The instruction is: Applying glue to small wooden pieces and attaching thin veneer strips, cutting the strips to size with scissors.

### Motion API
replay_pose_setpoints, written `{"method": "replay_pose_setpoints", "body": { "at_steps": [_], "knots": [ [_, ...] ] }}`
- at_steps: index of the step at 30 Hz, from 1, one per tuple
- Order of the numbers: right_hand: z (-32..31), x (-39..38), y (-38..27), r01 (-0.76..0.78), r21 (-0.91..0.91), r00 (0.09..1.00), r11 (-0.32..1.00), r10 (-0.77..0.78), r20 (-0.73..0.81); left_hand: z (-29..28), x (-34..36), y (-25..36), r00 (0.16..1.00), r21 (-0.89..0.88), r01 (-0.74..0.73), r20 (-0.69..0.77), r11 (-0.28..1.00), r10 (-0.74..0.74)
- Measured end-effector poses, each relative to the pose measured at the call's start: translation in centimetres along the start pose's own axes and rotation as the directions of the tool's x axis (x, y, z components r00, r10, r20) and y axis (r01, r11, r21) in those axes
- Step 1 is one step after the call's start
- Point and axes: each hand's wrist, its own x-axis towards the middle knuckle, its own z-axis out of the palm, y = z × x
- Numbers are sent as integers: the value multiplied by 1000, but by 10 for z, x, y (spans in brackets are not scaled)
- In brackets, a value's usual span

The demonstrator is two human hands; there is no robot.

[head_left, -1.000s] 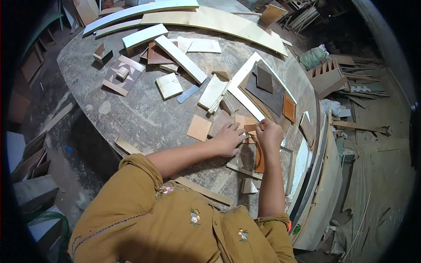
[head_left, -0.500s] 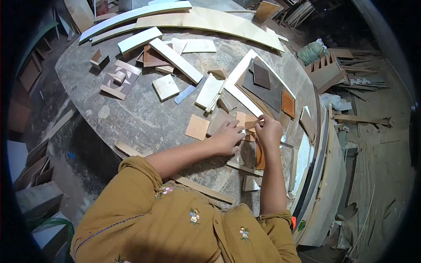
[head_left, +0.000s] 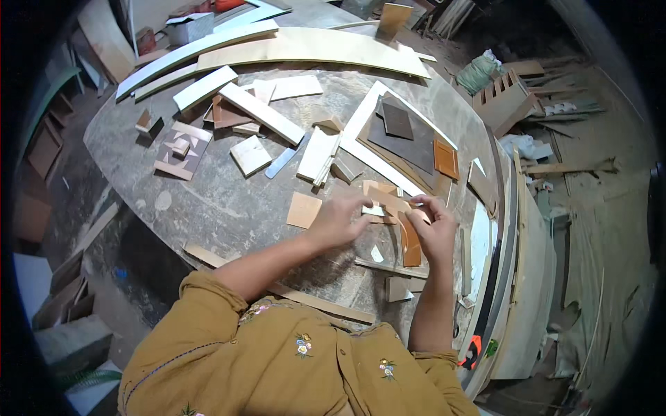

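Observation:
A thin light-brown veneer strip (head_left: 390, 200) lies across a small group of wood pieces at the middle right of the worktable. My right hand (head_left: 437, 232) pinches its right end between thumb and fingers. Just left of the strip, my left hand (head_left: 336, 223) has thumb and forefinger apart and holds nothing I can see. Below the strip stands an orange-brown piece (head_left: 411, 244) with a curled edge. A square of light-brown veneer (head_left: 303, 210) rests flat beside my left hand. A small white scrap (head_left: 377, 254) lies between my forearms.
Long pale boards (head_left: 312, 50) span the table's far side. A white L-shaped frame (head_left: 362, 125) holds dark panels (head_left: 409, 142). Wood blocks (head_left: 250, 155) and a brown panel with pale triangles (head_left: 182, 151) sit leftward. An orange-handled tool (head_left: 472, 352) is at the right edge.
My left hand has lifted off the pieces and drawn back to the left, its fingers parting. My right hand has shifted slightly right and nearer, its fingers spread more. The view has moved a little.

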Motion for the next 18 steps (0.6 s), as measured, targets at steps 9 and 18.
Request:
{"method": "replay_pose_setpoints", "body": {
  "at_steps": [9,18],
  "knots": [
    [-21,-62,-47,72,146,997,987,-70,-17,-32,14,75,982,-135,-182,19,974,186],
    [-60,-93,-42,-269,394,958,879,201,205,-23,0,79,912,-261,258,383,930,-146]
  ]
}}
